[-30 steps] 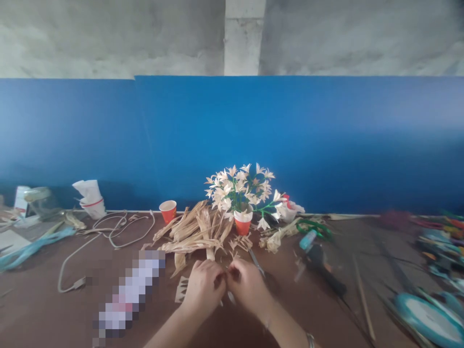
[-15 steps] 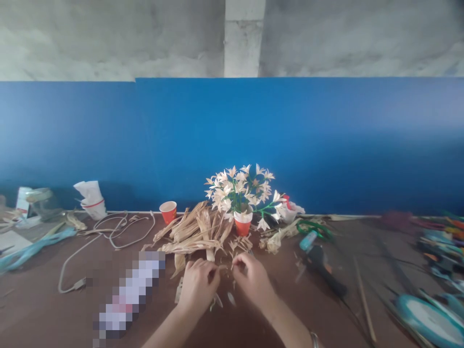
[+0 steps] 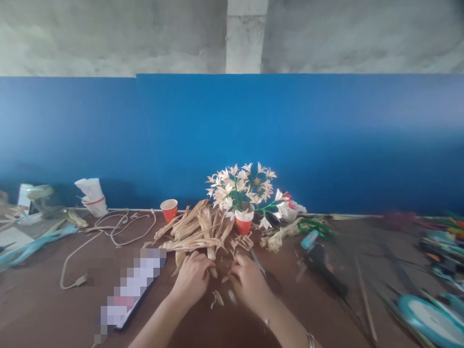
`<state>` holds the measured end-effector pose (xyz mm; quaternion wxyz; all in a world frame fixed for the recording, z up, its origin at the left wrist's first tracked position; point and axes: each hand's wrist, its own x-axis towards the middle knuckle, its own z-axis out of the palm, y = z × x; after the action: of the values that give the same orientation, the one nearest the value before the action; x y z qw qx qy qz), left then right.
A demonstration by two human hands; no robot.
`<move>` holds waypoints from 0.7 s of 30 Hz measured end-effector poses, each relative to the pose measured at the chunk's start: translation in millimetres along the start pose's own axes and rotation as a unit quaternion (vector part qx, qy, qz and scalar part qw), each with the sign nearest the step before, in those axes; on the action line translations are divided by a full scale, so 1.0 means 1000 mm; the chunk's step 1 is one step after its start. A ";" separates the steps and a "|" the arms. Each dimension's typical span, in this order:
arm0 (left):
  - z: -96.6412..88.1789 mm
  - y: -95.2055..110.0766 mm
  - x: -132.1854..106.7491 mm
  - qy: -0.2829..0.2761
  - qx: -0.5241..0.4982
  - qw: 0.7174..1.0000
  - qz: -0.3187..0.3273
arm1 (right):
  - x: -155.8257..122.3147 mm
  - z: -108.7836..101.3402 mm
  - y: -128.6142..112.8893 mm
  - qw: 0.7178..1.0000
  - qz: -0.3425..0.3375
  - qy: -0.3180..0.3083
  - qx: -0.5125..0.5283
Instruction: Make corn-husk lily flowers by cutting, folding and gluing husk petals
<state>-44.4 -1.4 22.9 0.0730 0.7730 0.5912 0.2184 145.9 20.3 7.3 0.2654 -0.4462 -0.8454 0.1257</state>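
Note:
My left hand [image 3: 194, 276] is closed in a pinch, with a small pale piece of dried husk [image 3: 213, 272] at its fingertips. Opposite it, my right hand [image 3: 249, 279] is also closed, pinching another small husk piece [image 3: 225, 279]. A narrow gap separates the two hands, both low over the brown table [image 3: 232, 328]. Between and below them lie pale husk scraps [image 3: 218, 298]. Just beyond my left hand spreads a heap of dried husks [image 3: 195, 229]. A scissors-like metal tool [image 3: 258, 263] lies partly hidden behind my right hand.
White husk flowers [image 3: 241, 186] stand in a red and white paper cup [image 3: 243, 223]. Another red cup [image 3: 169, 210] is left of them. A pixelated phone-like object [image 3: 134, 290] and white cable [image 3: 67, 263] lie left; a glue gun [image 3: 324, 273] and ribbon spool [image 3: 429, 319] lie right.
My hands were nearly meeting over a thin piece; they are now slightly apart, each with a small piece at the fingers. The metal tool behind my right hand shows more.

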 end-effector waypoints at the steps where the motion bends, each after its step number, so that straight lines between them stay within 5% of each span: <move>1: 0.002 0.000 -0.001 -0.012 0.005 1.000 0.007 | 0.000 0.001 0.000 1.000 0.000 -0.002 -0.006; 9: 0.003 0.003 0.001 -0.022 0.038 0.999 0.031 | 0.000 -0.001 -0.001 1.000 0.007 0.017 0.021; 21: 0.008 0.020 -0.002 0.010 -0.143 0.989 -0.045 | 0.001 -0.004 -0.011 0.997 -0.040 0.052 0.048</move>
<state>-23.1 -7.6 22.5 0.1862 0.7250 0.5889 0.3048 139.8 14.9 15.7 0.3346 -0.4049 -0.8407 0.1319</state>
